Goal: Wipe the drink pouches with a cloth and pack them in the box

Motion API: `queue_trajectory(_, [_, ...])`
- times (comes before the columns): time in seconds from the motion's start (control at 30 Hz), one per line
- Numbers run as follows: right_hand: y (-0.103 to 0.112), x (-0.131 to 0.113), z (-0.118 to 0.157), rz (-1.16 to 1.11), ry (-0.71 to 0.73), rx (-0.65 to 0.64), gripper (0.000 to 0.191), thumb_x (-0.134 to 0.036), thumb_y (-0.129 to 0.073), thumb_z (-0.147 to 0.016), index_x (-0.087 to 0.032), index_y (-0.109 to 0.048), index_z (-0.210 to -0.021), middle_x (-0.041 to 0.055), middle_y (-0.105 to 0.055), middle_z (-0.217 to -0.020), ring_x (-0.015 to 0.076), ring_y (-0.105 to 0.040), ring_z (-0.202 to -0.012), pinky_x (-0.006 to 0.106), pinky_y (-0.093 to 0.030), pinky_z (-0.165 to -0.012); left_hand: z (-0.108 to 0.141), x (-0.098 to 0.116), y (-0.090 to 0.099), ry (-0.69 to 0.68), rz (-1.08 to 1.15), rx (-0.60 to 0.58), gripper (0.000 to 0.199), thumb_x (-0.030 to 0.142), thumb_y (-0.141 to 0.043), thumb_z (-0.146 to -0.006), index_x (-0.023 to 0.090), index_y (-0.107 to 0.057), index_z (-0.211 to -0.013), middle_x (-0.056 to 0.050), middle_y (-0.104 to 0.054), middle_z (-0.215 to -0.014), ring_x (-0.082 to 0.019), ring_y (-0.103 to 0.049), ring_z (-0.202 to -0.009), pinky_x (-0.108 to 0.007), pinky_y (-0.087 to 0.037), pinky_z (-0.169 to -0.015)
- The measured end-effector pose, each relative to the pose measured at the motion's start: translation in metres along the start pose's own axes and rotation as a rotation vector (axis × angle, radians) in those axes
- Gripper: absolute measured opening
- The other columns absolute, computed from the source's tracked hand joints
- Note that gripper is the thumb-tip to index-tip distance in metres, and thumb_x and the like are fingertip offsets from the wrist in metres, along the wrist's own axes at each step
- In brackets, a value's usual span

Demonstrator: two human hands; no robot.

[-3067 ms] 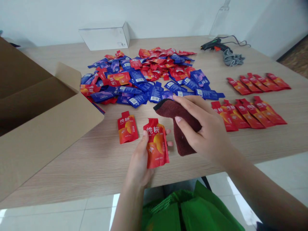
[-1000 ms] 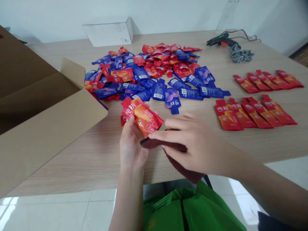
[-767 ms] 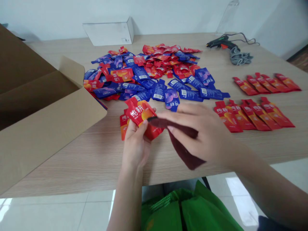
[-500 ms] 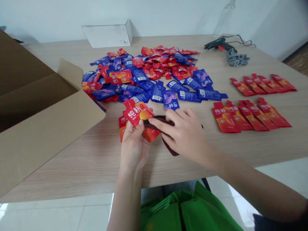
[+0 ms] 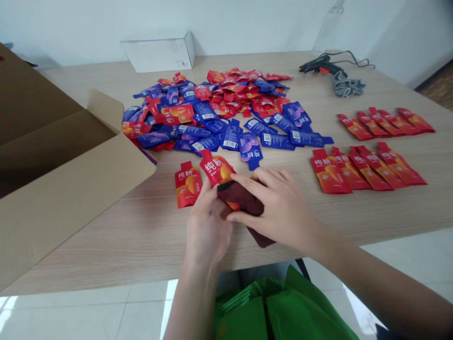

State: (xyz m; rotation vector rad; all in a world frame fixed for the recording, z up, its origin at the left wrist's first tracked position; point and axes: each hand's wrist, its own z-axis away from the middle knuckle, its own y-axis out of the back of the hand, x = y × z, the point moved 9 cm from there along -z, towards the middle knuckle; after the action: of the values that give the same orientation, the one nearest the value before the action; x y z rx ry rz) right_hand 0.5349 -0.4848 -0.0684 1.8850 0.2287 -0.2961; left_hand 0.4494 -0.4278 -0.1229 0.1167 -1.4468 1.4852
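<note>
My left hand (image 5: 210, 222) grips a red pouch (image 5: 215, 167) with an orange fruit print, its spout end pointing up and left. A dark brown cloth (image 5: 246, 198) with a black edge lies over the lower part of that pouch. My right hand (image 5: 274, 203) has its fingers closed on the cloth, to the right of my left hand. Another red pouch (image 5: 188, 185) rests flat on the table, just left of the held one. Behind both hands spreads a heap of red and blue pouches (image 5: 230, 137).
Two rows of red pouches, a back row (image 5: 385, 123) and a front row (image 5: 368, 169), lie at right. An open cardboard box (image 5: 81, 189) fills the left. Farther back are a white box (image 5: 159, 54), a glue gun (image 5: 323, 65) and a grey scrunchie (image 5: 347, 86).
Both hands have moved right and slightly nearer to me with the pouch and cloth. The cloth now covers the pouch's lower part, and the pouch on the table shows fully.
</note>
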Motion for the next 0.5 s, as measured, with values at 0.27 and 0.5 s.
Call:
queue_trajectory(0.27, [-0.007,0.03,-0.003,-0.515,-0.162,-0.056,0.021,-0.023,-0.06,-0.083,-0.018,-0.07,-0.101,0.0036,-0.07,-0.086,0.0204,-0.064,-0.082,0.036,-0.048,-0.077,0.003,0.0,-0.008,-0.017,-0.063,-0.182,0.046,0.015,-0.053,-0.091,0.026,-0.058,-0.135,-0.007,-0.058,-0.144,-0.025,-0.049,-0.137,-0.044,-0.036,-0.116])
queue_trajectory(0.5, [-0.049,0.047,0.027,-1.286,-0.592,-0.299,0.024,-0.039,-0.063,-0.085,-0.019,-0.066,-0.099,0.0016,-0.072,-0.077,0.0181,-0.067,-0.065,0.031,-0.054,-0.06,-0.01,-0.019,0.009,0.003,-0.095,-0.087,0.044,0.043,-0.068,-0.088,0.022,-0.063,-0.125,-0.011,-0.069,-0.128,-0.029,-0.061,-0.124,-0.043,-0.048,-0.106])
